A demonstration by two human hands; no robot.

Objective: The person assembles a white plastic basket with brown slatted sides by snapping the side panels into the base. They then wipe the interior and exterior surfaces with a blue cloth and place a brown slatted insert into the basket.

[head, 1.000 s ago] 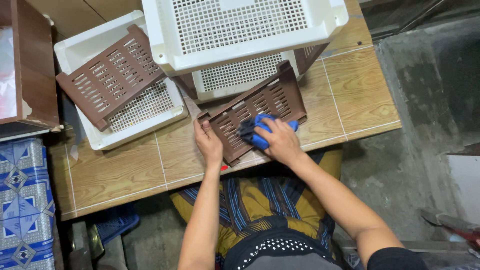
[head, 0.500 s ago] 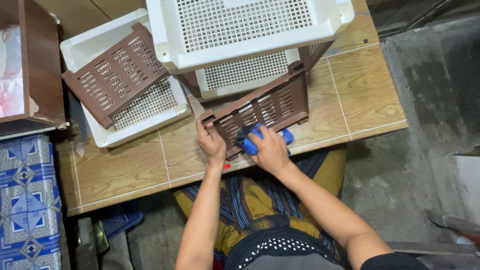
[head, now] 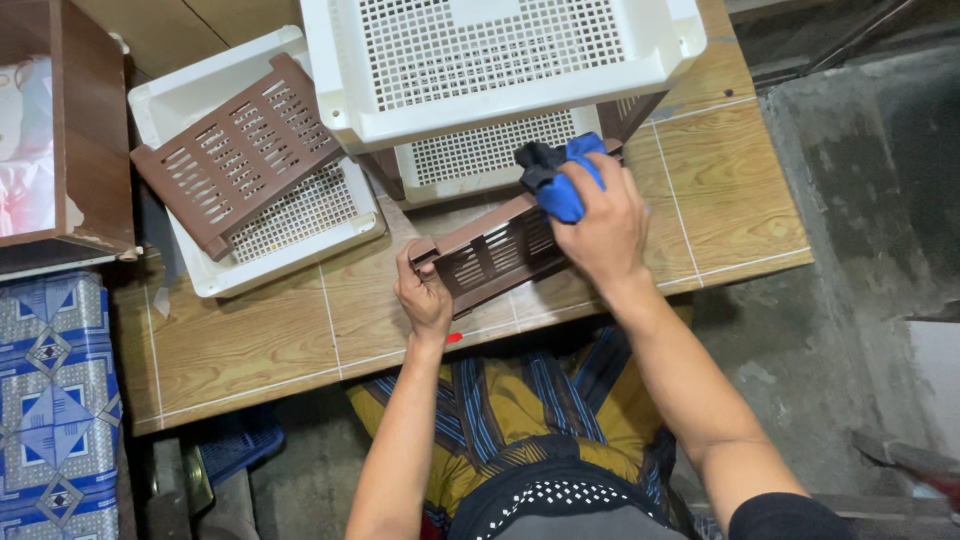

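Observation:
My left hand (head: 424,291) grips the near left corner of a brown slotted plastic panel (head: 492,256), which stands tilted on its long edge on the wooden table (head: 270,335). My right hand (head: 602,225) holds a bunched blue and dark cloth (head: 556,176) against the panel's upper right end. The panel's right part is hidden behind my right hand.
A large white perforated basket (head: 500,60) stands stacked over another white basket just behind the panel. At the left, a white tray (head: 205,95) carries a second brown slotted panel (head: 238,150). A brown wooden box (head: 80,130) sits at far left. The table's edge runs near my lap.
My right hand has moved with the cloth from the panel's lower middle up to its upper right end. The panel has tipped more upright. My left hand keeps its hold.

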